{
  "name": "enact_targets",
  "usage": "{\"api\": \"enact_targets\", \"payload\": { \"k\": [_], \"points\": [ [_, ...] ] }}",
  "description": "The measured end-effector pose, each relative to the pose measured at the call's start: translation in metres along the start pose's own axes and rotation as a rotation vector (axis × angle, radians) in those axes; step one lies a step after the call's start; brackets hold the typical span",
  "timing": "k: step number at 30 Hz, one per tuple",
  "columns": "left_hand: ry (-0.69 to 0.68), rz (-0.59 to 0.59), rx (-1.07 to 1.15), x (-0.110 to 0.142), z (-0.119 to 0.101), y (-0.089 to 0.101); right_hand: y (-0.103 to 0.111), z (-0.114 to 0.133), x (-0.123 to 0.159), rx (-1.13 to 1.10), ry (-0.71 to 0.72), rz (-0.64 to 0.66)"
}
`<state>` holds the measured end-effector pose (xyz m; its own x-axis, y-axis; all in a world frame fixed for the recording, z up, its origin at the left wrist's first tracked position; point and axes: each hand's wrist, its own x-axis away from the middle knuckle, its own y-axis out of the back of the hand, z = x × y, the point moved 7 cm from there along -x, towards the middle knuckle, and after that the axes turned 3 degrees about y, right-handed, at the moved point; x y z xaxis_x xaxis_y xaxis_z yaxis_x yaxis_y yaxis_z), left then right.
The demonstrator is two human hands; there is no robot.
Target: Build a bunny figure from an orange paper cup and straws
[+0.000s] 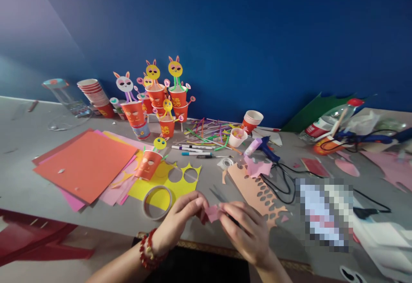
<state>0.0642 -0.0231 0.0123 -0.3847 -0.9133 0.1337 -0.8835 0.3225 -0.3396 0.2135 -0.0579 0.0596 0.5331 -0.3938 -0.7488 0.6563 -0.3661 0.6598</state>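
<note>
A small piece of pink paper (213,213) is held up between my two hands near the table's front edge. My left hand (188,210), with red bead bracelets at the wrist, pinches its left side between thumb and fingers. The fingertips of my right hand (246,229) pinch its right side. Scissors (219,195) show just beyond my right hand, blades slightly apart and pointing away; their handles are mostly hidden by that hand, so I cannot tell if it holds them. A roll of tape (157,203) lies left of my left hand, partly on yellow paper (185,184) with round cut-outs.
Orange sheets (86,163) lie stacked at left. Red paper cups with rabbit faces (154,96) stand behind, beside straws (206,130) and pens (196,154). Peach paper with holes (251,193), a blue glue gun (268,149) with black cord, and a bottle (331,118) are at right.
</note>
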Motion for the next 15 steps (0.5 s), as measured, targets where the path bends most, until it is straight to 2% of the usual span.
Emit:
{"api": "enact_targets", "payload": {
  "k": [3,5,8,10,12,15],
  "points": [
    [0.030,-0.012,-0.045,0.002,-0.002,-0.001,-0.003,0.000,0.004,-0.034,-0.014,0.058],
    [-0.034,-0.033,-0.133,0.004,-0.010,0.001,-0.005,-0.002,0.000,-0.142,-0.067,0.063],
    [-0.239,0.060,-0.432,0.010,-0.031,-0.007,-0.015,-0.013,-0.006,-0.415,-0.316,0.132],
    [-0.291,0.133,-0.632,0.012,-0.037,-0.012,-0.026,-0.021,-0.003,-0.575,-0.551,0.202],
    [-0.222,0.140,-0.726,0.009,-0.035,-0.010,-0.034,-0.025,0.003,-0.702,-0.737,0.267],
    [-0.076,0.109,-0.735,0.002,-0.026,-0.005,-0.044,-0.024,0.011,-0.882,-0.874,0.364]
  ]
}}
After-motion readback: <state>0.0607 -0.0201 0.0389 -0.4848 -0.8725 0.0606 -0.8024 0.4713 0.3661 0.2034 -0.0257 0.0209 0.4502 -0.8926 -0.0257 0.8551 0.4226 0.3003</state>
